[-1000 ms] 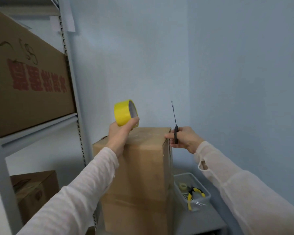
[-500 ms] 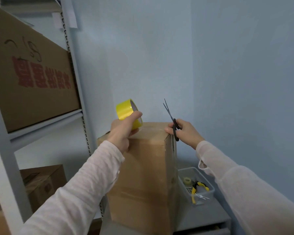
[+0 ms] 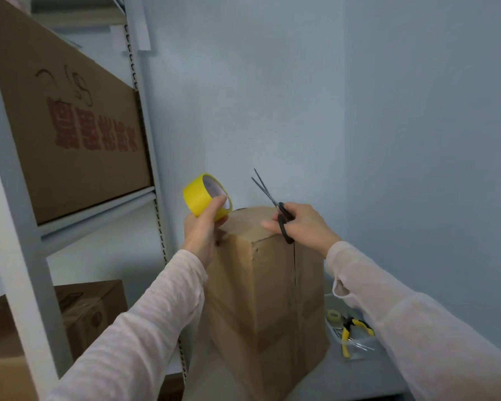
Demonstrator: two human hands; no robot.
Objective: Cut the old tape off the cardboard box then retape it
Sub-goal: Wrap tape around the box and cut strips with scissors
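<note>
Through the head camera I see the cardboard box (image 3: 261, 285) standing tall on the grey worktop (image 3: 368, 377), one vertical corner turned toward me and the rack upright (image 3: 145, 169) close on its left. My left grip (image 3: 204, 230) is curled round the yellow tape roll (image 3: 198, 198) at the box's top left edge. My right grip (image 3: 304, 224) holds the black scissors (image 3: 275, 205) at the top right edge, blades slightly parted and pointing up-left. Bare wall stands behind and to the right. A clear tray (image 3: 359, 353) with yellow pliers (image 3: 349, 334) sits beside the box's foot.
</note>
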